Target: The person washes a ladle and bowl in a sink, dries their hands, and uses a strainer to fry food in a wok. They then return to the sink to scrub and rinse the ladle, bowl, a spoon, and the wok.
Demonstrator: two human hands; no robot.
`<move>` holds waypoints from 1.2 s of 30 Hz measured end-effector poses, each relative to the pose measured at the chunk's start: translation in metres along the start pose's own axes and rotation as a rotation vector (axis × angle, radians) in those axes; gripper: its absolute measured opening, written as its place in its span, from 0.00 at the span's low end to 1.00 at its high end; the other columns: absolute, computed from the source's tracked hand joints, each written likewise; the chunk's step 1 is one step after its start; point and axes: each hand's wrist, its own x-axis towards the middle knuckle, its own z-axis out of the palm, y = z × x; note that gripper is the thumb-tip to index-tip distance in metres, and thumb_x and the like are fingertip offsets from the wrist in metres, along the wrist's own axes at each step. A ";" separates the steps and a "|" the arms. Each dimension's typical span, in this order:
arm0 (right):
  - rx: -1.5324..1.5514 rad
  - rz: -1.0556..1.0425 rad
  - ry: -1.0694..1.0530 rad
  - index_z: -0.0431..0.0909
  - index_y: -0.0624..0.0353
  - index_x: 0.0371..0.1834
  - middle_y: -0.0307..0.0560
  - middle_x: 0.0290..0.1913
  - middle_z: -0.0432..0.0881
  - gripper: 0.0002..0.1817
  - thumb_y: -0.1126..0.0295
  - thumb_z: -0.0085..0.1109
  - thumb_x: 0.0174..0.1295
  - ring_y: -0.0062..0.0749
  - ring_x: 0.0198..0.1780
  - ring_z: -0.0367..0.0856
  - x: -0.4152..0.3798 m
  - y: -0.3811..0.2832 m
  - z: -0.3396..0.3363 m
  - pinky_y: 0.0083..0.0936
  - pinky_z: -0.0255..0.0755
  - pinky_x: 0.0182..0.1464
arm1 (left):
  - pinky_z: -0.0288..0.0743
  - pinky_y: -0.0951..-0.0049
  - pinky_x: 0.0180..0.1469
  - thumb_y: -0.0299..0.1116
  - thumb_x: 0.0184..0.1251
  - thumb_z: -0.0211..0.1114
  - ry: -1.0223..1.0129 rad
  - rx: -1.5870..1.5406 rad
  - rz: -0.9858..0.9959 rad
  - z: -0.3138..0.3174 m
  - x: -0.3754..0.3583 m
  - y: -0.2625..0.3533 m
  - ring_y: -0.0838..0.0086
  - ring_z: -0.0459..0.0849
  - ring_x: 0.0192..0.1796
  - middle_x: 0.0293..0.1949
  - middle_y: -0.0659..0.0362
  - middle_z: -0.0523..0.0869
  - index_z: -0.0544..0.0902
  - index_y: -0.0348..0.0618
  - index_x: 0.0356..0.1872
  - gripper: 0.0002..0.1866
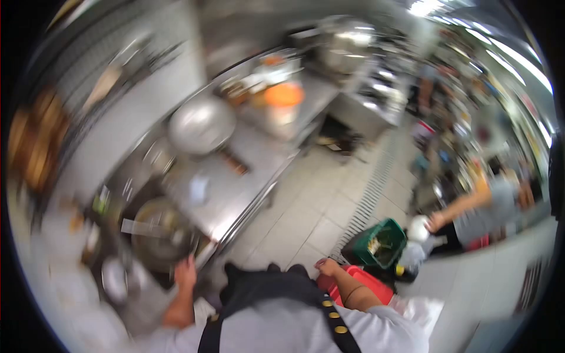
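Observation:
My left hand (185,272) is beside the front edge of a cooking station at lower left, its fingers smeared by motion. Just beyond it sits a large round pan (159,235), sunk in the station, with a pale flat strip (141,228) across it. My right hand (327,266) hangs low at my right side, fingers curled in; what it holds, if anything, I cannot make out. Right below that arm is a red bin (369,285). A green bin (379,246) with scraps inside stands a little farther off.
A steel counter (235,194) carries a big metal wok (202,125) and a white tub with an orange lid (283,95). A large pot (346,44) stands at the back. Another person (488,206) works at right, near a floor drain grate (371,194).

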 end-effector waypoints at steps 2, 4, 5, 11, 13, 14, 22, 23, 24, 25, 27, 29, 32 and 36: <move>-0.045 -0.022 -0.135 0.87 0.58 0.45 0.48 0.35 0.88 0.16 0.60 0.65 0.59 0.31 0.33 0.85 -0.012 -0.007 0.001 0.31 0.78 0.40 | 0.73 0.48 0.56 0.63 0.75 0.40 -0.070 -0.018 -0.033 -0.007 0.000 -0.004 0.46 0.81 0.53 0.47 0.43 0.85 0.85 0.40 0.45 0.35; 0.288 0.104 -0.139 0.85 0.63 0.46 0.54 0.39 0.88 0.21 0.56 0.67 0.59 0.38 0.45 0.87 0.000 -0.010 0.008 0.27 0.78 0.48 | 0.73 0.52 0.58 0.61 0.75 0.42 -0.014 -0.035 -0.070 -0.011 0.006 0.000 0.47 0.80 0.56 0.49 0.46 0.86 0.85 0.41 0.45 0.33; 0.267 0.101 -0.169 0.85 0.63 0.46 0.54 0.39 0.88 0.21 0.56 0.67 0.59 0.38 0.45 0.87 0.008 0.006 0.023 0.27 0.78 0.48 | 0.73 0.52 0.58 0.61 0.75 0.42 -0.013 -0.031 -0.107 -0.018 -0.010 -0.009 0.47 0.80 0.56 0.49 0.46 0.86 0.85 0.41 0.45 0.33; -0.110 -0.258 0.054 0.87 0.56 0.36 0.47 0.36 0.88 0.13 0.58 0.69 0.55 0.38 0.37 0.86 -0.009 -0.031 0.033 0.32 0.79 0.42 | 0.73 0.55 0.60 0.46 0.63 0.68 -0.090 -0.203 0.045 0.017 0.050 -0.060 0.54 0.81 0.57 0.51 0.47 0.85 0.84 0.44 0.49 0.20; -0.195 -0.152 -0.216 0.87 0.52 0.39 0.48 0.39 0.89 0.18 0.52 0.67 0.54 0.42 0.41 0.87 0.014 -0.050 0.035 0.36 0.80 0.46 | 0.72 0.55 0.61 0.44 0.62 0.69 -0.086 -0.112 0.142 -0.001 0.080 -0.074 0.52 0.80 0.56 0.49 0.48 0.85 0.84 0.45 0.49 0.18; -0.340 -0.213 -0.126 0.86 0.53 0.42 0.51 0.39 0.88 0.18 0.51 0.64 0.57 0.45 0.42 0.87 0.004 -0.084 0.025 0.40 0.79 0.47 | 0.72 0.54 0.61 0.42 0.62 0.69 -0.048 -0.104 0.161 0.001 0.105 -0.079 0.51 0.80 0.56 0.49 0.48 0.85 0.84 0.45 0.49 0.18; -0.039 -0.674 0.323 0.82 0.57 0.41 0.52 0.38 0.83 0.08 0.70 0.58 0.62 0.52 0.40 0.82 0.019 -0.304 0.034 0.42 0.78 0.43 | 0.55 0.45 0.74 0.34 0.57 0.67 -0.087 0.351 0.231 -0.013 0.237 -0.109 0.55 0.67 0.71 0.66 0.48 0.74 0.75 0.47 0.64 0.30; 0.023 -0.723 0.351 0.82 0.57 0.41 0.51 0.38 0.82 0.08 0.72 0.58 0.61 0.50 0.41 0.82 0.021 -0.337 0.041 0.40 0.78 0.43 | 0.55 0.45 0.74 0.34 0.57 0.67 -0.089 0.344 0.238 -0.016 0.248 -0.110 0.55 0.67 0.71 0.66 0.48 0.74 0.75 0.47 0.64 0.30; -0.023 -0.851 0.383 0.82 0.56 0.42 0.50 0.39 0.82 0.09 0.73 0.59 0.59 0.49 0.43 0.81 0.027 -0.369 0.047 0.39 0.77 0.45 | 0.47 0.42 0.76 0.36 0.55 0.67 -0.211 0.458 0.190 -0.021 0.257 -0.114 0.57 0.63 0.74 0.68 0.50 0.72 0.74 0.48 0.66 0.33; -0.068 -0.978 0.410 0.82 0.56 0.43 0.49 0.40 0.81 0.11 0.73 0.60 0.57 0.48 0.46 0.81 0.033 -0.400 0.053 0.38 0.77 0.47 | 0.40 0.38 0.78 0.39 0.53 0.68 -0.334 0.575 0.138 -0.023 0.264 -0.121 0.58 0.59 0.77 0.71 0.51 0.70 0.73 0.50 0.68 0.36; -0.113 -1.162 0.380 0.80 0.55 0.50 0.51 0.48 0.78 0.18 0.74 0.62 0.54 0.49 0.54 0.77 0.051 -0.463 0.066 0.40 0.74 0.55 | 0.30 0.36 0.78 0.44 0.53 0.68 -0.452 0.675 0.142 -0.014 0.283 -0.148 0.58 0.56 0.79 0.72 0.51 0.69 0.71 0.52 0.70 0.39; -0.225 -1.236 0.383 0.76 0.54 0.58 0.56 0.57 0.74 0.25 0.73 0.63 0.53 0.53 0.60 0.72 0.078 -0.515 0.078 0.44 0.68 0.61 | 0.38 0.38 0.78 0.45 0.56 0.66 -0.442 0.830 0.293 -0.012 0.289 -0.161 0.57 0.63 0.77 0.71 0.52 0.72 0.72 0.53 0.70 0.36; -0.337 -1.158 0.468 0.71 0.53 0.66 0.61 0.67 0.66 0.31 0.68 0.63 0.56 0.57 0.69 0.64 0.110 -0.567 0.097 0.50 0.62 0.68 | 0.57 0.51 0.75 0.46 0.61 0.63 -0.794 0.856 0.142 -0.002 0.311 -0.173 0.57 0.71 0.72 0.68 0.50 0.76 0.75 0.47 0.67 0.32; -0.598 -0.851 0.317 0.65 0.50 0.75 0.66 0.76 0.56 0.36 0.56 0.61 0.61 0.61 0.78 0.51 0.142 -0.593 0.103 0.57 0.52 0.74 | 0.66 0.58 0.72 0.48 0.62 0.63 -1.051 0.858 0.129 -0.023 0.308 -0.158 0.56 0.77 0.67 0.63 0.50 0.81 0.83 0.46 0.59 0.27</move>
